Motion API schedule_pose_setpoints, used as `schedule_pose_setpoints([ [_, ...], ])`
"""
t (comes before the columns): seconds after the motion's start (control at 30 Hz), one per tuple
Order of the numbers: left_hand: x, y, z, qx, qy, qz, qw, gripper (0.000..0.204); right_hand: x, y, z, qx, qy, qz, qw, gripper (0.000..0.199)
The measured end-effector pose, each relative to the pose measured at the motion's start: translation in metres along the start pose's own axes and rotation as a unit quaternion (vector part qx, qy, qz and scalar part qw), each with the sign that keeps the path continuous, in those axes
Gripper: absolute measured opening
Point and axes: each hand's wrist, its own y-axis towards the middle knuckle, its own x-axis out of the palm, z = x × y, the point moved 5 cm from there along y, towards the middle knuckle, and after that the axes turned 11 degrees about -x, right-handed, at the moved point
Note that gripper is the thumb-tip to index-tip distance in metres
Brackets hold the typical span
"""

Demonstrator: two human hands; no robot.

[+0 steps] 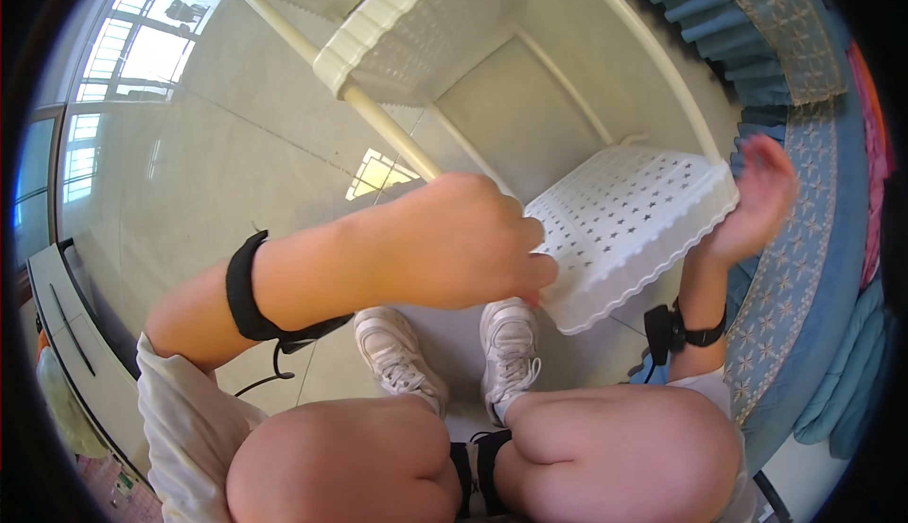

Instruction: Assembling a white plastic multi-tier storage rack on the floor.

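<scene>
At the white tray (636, 232), left hand (478, 244) curls, its grip unclear; right hand (762, 197) opens upward.

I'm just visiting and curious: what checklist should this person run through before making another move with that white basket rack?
1. Left hand gripping the lower basket: cannot tell; its curled fingers are by the left end, but any contact is hidden.
2. Right hand wrapped around the basket's right corner: not ok; its blurred fingers stand up beside it.
3. Right-hand pole seated in that corner: cannot tell; the joint is hidden.
4. White sneakers on the tiled floor: ok, both.
5. Black wrist straps in place: ok, one around each wrist.
</scene>
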Motion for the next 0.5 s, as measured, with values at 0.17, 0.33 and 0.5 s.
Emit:
schedule_pose_setpoints([
  [0.17,0.000,0.032,0.010,-0.035,-0.024,-0.056,0.998,0.024,0.023,-0.017,-0.130,-0.314,-0.093,-0.588,0.740,0.045],
  [0.33,0.008,0.026,0.013,-0.086,0.013,-0.057,0.995,0.023,0.039,-0.079,-0.110,-0.354,-0.151,-0.455,0.803,0.038],
  [0.5,0.012,0.005,0.019,-0.088,-0.031,-0.058,0.994,0.023,0.037,-0.095,-0.113,-0.401,-0.117,-0.475,0.775,0.035],
])
